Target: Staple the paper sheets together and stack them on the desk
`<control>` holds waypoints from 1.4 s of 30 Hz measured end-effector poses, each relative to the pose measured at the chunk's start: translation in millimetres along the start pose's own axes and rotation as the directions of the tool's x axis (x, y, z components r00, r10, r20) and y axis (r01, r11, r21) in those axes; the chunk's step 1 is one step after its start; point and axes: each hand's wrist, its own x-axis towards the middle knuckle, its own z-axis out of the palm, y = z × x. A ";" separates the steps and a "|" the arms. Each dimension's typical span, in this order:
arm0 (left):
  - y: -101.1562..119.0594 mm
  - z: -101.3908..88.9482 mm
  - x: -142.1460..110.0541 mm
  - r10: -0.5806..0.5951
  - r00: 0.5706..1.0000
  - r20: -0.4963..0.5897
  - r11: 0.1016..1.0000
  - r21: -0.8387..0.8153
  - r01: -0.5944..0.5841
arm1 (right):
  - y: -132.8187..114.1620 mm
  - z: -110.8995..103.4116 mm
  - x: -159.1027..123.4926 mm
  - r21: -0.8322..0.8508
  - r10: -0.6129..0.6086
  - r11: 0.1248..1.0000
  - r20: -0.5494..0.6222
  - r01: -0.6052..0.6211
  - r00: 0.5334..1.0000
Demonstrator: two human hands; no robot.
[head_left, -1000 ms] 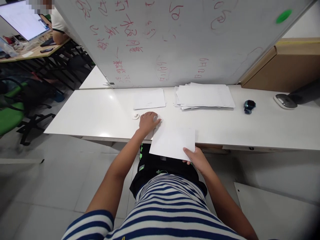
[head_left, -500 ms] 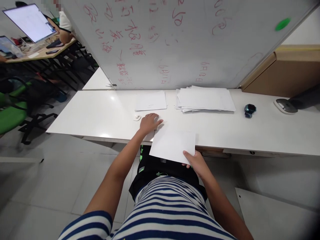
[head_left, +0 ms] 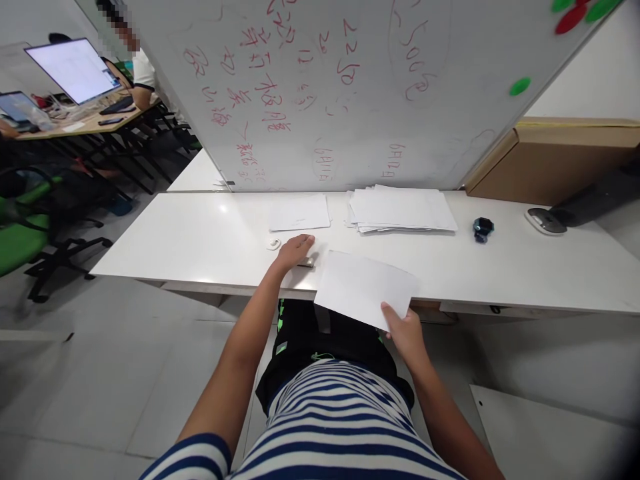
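My right hand [head_left: 403,327] pinches the near right corner of white paper sheets [head_left: 367,287], thumb on top. The paper is tilted and reaches from over my lap onto the desk edge. My left hand [head_left: 296,251] lies over a small stapler [head_left: 307,263] on the desk, fingers stretched out. Only the stapler's metallic end shows beside the palm; the rest is hidden. A gap separates the paper from the stapler. Just left of that hand lies a small white round item [head_left: 273,244]. Behind it is a thin stack of white paper [head_left: 300,213].
A thicker, uneven paper stack [head_left: 403,210] lies against the whiteboard [head_left: 360,120]. Farther right are a dark watch [head_left: 483,229], a computer mouse [head_left: 546,221] and a cardboard box [head_left: 540,160]. A person's arm [head_left: 143,87] shows at another desk on the left.
My right hand has drawn the paper to the right, away from my left hand, uncovering the stapler's end. My left thumb, spread before, is now out of sight. The view has tilted slightly.
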 end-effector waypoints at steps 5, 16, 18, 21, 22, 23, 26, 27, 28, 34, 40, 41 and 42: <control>-0.2 1.5 0.9 0.002 1.000 -0.012 1.000 0.022 -0.002 | -15.4 -21.3 -6.7 0.071 -0.036 0.996 -0.119 0.045 0.992; -1.0 3.4 0.8 0.011 1.000 -0.022 0.999 0.047 -0.010 | -31.9 -28.0 -13.8 -0.016 -0.117 0.993 -0.137 0.115 0.984; -0.9 3.2 0.4 0.024 1.000 -0.018 0.998 0.053 -0.023 | -32.1 -26.8 -13.3 -0.021 -0.111 0.994 -0.145 0.109 0.983; -0.3 2.8 -0.3 0.017 1.000 -0.021 0.998 0.065 -0.016 | -32.3 -27.5 -14.7 0.003 -0.098 0.995 -0.120 0.099 0.988; 0.0 2.6 -0.5 0.013 1.000 -0.022 0.998 0.067 -0.011 | -32.3 -27.8 -15.3 0.007 -0.094 0.995 -0.115 0.095 0.989; 0.3 2.5 -0.7 0.009 1.000 -0.023 0.998 0.068 -0.008 | -32.0 -28.0 -15.6 0.008 -0.090 0.996 -0.113 0.091 0.989; 1.1 2.0 -1.1 0.002 1.000 -0.026 0.998 0.070 0.000 | -30.1 -27.2 -15.1 -0.004 -0.080 0.997 -0.104 0.080 0.991; 1.2 1.9 -1.2 0.003 1.000 -0.025 0.998 0.069 -0.002 | -29.2 -26.6 -14.7 -0.008 -0.077 0.997 -0.097 0.076 0.992; 1.2 1.8 -1.2 0.005 1.000 -0.024 0.998 0.068 -0.003 | -28.2 -26.0 -14.2 -0.009 -0.078 0.997 -0.091 0.077 0.993; -0.7 4.1 0.2 0.017 1.000 -0.026 0.998 0.064 -0.015 | -24.0 -21.9 -10.6 -0.020 -0.067 0.998 -0.049 0.067 0.997; 1.9 5.6 -0.1 0.023 0.999 -0.042 0.990 0.140 -0.017 | -25.5 -9.4 7.8 0.068 -0.166 0.984 0.005 0.165 0.986; 2.6 5.3 -0.4 0.027 0.999 -0.033 0.989 0.143 -0.022 | -29.5 -6.0 13.3 0.081 -0.196 0.978 0.010 0.194 0.981; 3.1 5.1 -0.5 0.034 0.999 -0.024 0.989 0.145 -0.031 | -35.4 -2.0 19.8 0.096 -0.225 0.970 0.009 0.223 0.974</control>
